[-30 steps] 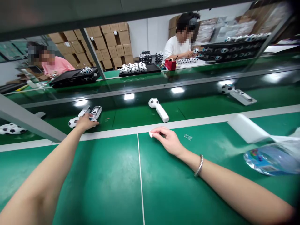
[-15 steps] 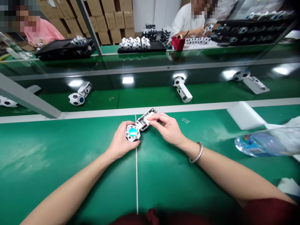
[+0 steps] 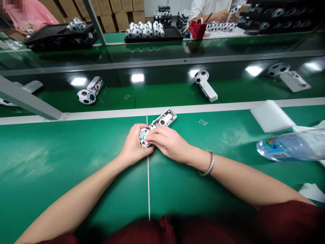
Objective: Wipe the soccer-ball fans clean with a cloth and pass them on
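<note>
My left hand is wrapped round the round head of a football-patterned handheld fan. The head faces up, with slots around a blue centre. Its handle slants away to the upper right, its open inner side showing a circuit board, a black round part and a white rectangle. My right hand is over the fan head, fingertips pinched together at the blue centre and partly covering it. Whether anything small is between those fingertips cannot be seen.
Beyond the metal rail, more football-patterned fans lie on the green belt. To the right are a white foam sheet, a plastic bottle and white scraps. A small clear sticker lies nearby. Co-workers sit opposite, beside black trays.
My right hand has moved from the handle down-left onto the blue centre of the fan head, uncovering the handle's inside. My left hand still grips the head. The view has tilted downward.
</note>
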The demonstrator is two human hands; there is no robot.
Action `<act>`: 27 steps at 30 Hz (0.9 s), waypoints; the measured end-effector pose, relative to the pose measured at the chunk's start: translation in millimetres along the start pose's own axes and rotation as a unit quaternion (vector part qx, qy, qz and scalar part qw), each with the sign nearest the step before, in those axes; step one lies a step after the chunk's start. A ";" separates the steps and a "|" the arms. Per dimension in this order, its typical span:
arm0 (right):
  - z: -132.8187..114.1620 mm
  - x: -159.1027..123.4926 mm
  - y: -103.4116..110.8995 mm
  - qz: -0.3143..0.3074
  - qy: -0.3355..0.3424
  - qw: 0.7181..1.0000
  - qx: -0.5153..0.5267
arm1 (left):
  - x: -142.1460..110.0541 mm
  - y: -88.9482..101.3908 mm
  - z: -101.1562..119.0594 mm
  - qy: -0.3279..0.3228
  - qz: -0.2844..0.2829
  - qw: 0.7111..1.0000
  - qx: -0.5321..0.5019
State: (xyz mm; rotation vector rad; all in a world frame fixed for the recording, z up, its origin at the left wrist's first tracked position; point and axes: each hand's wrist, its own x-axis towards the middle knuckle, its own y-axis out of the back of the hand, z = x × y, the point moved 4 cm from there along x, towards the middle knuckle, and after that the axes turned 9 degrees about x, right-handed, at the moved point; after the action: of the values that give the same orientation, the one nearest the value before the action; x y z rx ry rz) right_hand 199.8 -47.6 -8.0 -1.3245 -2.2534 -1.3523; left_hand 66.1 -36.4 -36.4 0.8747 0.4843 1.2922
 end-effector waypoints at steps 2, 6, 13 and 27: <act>-2.1 -7.3 8.8 0.019 0.001 1.000 0.005 | 0.1 0.6 1.0 -0.004 0.002 1.000 -0.002; -7.9 -12.0 31.0 0.093 -0.030 0.995 0.029 | 1.5 2.8 2.5 0.008 0.001 1.000 -0.008; 2.6 -1.9 41.9 0.145 -0.116 0.980 0.076 | 1.3 3.5 2.1 0.045 -0.018 0.998 -0.038; 20.5 -2.2 49.5 0.182 -0.151 0.964 0.121 | 151.7 13.0 -6.7 -0.266 -0.130 0.907 0.301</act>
State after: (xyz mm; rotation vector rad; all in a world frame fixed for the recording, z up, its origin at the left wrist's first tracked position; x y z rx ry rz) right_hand 244.7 -23.9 9.3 -1.8354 -2.1176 -0.7686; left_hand 89.7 111.2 -6.8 1.5650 0.5433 0.6048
